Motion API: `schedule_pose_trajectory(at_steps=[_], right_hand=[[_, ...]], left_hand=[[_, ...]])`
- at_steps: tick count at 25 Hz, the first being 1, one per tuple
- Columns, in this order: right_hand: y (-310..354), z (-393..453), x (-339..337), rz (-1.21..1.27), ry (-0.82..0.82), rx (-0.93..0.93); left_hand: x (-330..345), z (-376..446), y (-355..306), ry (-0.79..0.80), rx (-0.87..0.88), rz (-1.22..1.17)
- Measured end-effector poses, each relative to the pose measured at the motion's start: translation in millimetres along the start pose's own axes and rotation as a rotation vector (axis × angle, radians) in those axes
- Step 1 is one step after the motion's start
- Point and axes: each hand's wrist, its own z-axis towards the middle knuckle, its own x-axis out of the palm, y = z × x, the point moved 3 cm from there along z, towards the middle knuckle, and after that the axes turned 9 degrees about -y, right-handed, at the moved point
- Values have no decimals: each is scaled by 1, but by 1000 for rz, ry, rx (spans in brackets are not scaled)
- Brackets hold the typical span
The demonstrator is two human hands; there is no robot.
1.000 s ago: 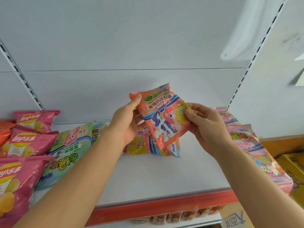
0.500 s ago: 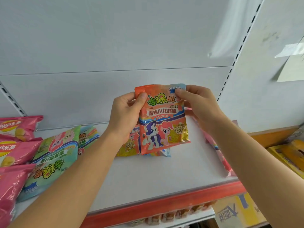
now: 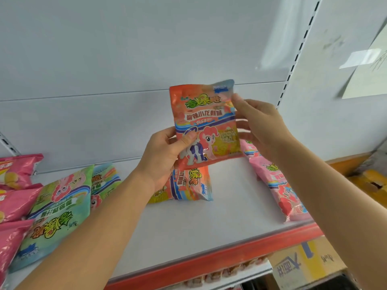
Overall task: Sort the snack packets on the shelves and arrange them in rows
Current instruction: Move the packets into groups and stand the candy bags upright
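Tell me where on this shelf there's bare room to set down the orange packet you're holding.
The shelf is bare in front, between the orange packet lying flat and the red front edge, and between that packet and the pink packets on the right. The left end is crowded with green packets and pink chip bags.

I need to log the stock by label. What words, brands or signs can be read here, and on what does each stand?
"香爆脆": green logo on the held orange packet, gripped by the left hand and right hand.
"麻辣小龙虾味": flavour band on that same packet.
"香爆脆": upside down on the green packet lying on the shelf.
Pink crisp bags: brand cut off, unreadable.
Cardboard box print, pink packet and small print: too blurred.
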Motion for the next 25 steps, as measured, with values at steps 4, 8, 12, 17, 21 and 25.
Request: schedule_pose_trajectory(at_steps=[4,8,12,17,21,25], right_hand=[[-30,-22,-13,-147,143,41],[-47,-29,-28,-166,115,33],[-56,-31,-51,-126,-16,42],[-56,-31,-79,-119,-196,-2],[-56,-31,-85,-205,-154,15],[-60,-35,-70,-252,-33,31]], left_hand=[[-1,8,2,-32,-31,-18],[8,23,-2,-60,-84,-72],[16,44,1,-196,-64,34],[40,45,30,-207,-191,1],[45,44,56,-255,-198,109],[7,52,40,-307,40,458]])
